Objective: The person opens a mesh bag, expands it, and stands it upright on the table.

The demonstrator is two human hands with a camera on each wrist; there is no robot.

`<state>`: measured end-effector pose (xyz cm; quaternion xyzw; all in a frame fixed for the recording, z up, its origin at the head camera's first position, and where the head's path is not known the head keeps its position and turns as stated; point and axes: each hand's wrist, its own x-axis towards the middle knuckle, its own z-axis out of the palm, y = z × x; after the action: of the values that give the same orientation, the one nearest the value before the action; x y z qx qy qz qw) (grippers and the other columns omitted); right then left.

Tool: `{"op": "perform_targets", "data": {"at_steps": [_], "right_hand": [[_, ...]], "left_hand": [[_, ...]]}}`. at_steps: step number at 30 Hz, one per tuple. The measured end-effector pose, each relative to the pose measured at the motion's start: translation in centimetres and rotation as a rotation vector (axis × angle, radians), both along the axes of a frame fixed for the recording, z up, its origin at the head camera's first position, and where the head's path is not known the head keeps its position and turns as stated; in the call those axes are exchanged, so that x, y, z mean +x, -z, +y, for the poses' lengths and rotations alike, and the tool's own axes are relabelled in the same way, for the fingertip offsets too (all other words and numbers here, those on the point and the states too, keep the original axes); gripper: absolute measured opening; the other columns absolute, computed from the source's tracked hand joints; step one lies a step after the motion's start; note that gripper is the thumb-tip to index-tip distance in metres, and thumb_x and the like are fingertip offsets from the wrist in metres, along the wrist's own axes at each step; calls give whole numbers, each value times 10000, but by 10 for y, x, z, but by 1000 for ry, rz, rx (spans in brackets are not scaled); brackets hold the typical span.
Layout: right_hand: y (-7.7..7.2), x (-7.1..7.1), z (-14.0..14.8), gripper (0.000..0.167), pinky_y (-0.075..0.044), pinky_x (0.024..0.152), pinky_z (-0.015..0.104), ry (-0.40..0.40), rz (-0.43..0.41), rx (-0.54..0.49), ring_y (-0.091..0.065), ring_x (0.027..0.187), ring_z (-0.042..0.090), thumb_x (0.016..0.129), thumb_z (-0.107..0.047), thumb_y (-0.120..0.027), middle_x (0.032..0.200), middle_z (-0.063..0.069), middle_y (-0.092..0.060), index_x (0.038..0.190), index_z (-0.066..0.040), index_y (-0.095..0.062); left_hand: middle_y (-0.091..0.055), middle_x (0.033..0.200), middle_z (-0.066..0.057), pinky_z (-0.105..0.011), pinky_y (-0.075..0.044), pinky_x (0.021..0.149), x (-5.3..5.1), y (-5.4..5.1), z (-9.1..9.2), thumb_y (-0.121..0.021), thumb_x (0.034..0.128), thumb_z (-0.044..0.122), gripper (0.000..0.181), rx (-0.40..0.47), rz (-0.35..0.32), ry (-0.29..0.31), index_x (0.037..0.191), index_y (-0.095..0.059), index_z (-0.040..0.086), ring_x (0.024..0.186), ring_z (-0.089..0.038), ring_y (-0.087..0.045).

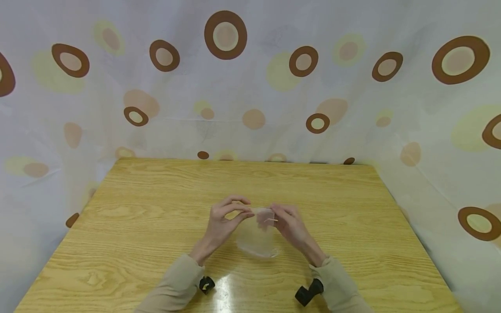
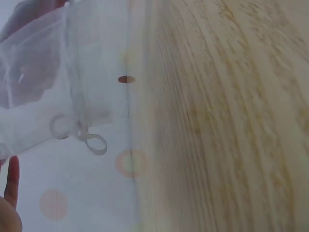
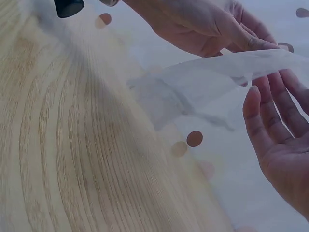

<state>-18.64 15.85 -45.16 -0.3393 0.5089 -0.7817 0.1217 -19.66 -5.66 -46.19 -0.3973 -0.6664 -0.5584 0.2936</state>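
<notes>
Both hands hold up a translucent plastic pouch [image 1: 254, 237] over the table. My left hand [image 1: 224, 219] pinches its upper left edge between thumb and finger, the other fingers bent above. At the upper right corner, my right hand [image 1: 291, 226] grips the film, with some fingers behind it, showing through. A thin pale strip sticks out near the right fingers. In the left wrist view, a clear ring-shaped loop [image 2: 96, 144] dangles from the pouch's lower end. The right wrist view shows the pouch [image 3: 203, 79] stretched between the left hand [image 3: 203, 24] and right hand [image 3: 285, 140].
A wood-grain table [image 1: 156, 187] lies under the hands. A white curtain [image 1: 250, 87] with brown, peach and yellow circles stands behind it and along both sides. Black camera mounts [image 1: 309, 292] are strapped at the wrists over beige sleeves [image 1: 338, 282].
</notes>
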Motion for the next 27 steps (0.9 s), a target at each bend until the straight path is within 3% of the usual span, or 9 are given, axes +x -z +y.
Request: {"op": "perform_targets", "data": {"at_steps": [4,6,8,11,14,17,21,24,27], "right_hand": [[0,1,-1,570,-594,923,333,-153,-230,-112,-718,1044,170,1113,-113,-163,1108,39,-762,1150,-86,-732],[0,1,-1,555,-588,938,340,-182,-278,-123,-707,1077,181,1105,-90,-174,1151,49,-750,1189,-85,-723],[0,1,-1,485,-584,940,321,-182,-276,-81,-701,1086,170,1096,-69,-250,1180,32,-742,1219,-113,-717],[2,1,-2,407,-579,933,300,-164,-163,-3,-696,1084,158,1061,-7,-380,1222,2,-729,1265,-146,-703],[2,3,-5,344,-580,924,291,-64,-91,65,-701,1050,133,1040,-13,-489,1182,-26,-743,1224,-177,-729],[0,5,-10,262,-585,915,301,78,-61,118,-710,979,130,1012,-8,-557,1053,-19,-764,1104,-137,-765],[-4,8,-13,147,-595,884,334,235,-44,197,-713,878,143,997,-19,-592,896,-10,-755,992,0,-738],[-7,10,-13,164,-602,871,345,306,-7,249,-722,843,139,989,-44,-618,869,-19,-758,1020,87,-711],[-9,10,-11,186,-606,851,330,363,64,319,-721,811,121,984,-59,-631,859,-22,-753,1036,102,-707]], "left_hand": [[-578,985,-132,-247,-496,832,1,0,3,-796,821,69,67,25,42,-98,849,-759,20,917,-247,-545],[-504,942,-100,-277,-417,837,1,0,4,-755,872,191,168,29,82,-140,839,-764,26,921,-235,-461],[-439,893,-74,-298,-351,807,0,1,6,-717,904,256,241,26,142,-179,832,-768,33,900,-218,-399],[-396,843,-41,-299,-300,749,-1,1,7,-692,933,261,252,1,221,-221,835,-771,42,857,-202,-360],[-466,825,-20,-292,-317,723,-3,2,8,-676,954,249,238,-36,277,-248,849,-774,59,823,-185,-383],[-558,835,-18,-302,-363,741,-3,3,8,-676,959,246,226,-70,303,-256,862,-769,64,798,-172,-443],[-646,849,-29,-329,-424,782,-2,4,7,-675,964,248,221,-103,298,-253,884,-758,59,790,-167,-544],[-704,873,-41,-331,-457,798,-1,4,7,-667,972,255,222,-129,279,-255,901,-744,59,814,-169,-607],[-734,885,-54,-335,-470,797,0,4,6,-663,973,233,197,-141,264,-253,914,-725,55,829,-179,-637]]}}
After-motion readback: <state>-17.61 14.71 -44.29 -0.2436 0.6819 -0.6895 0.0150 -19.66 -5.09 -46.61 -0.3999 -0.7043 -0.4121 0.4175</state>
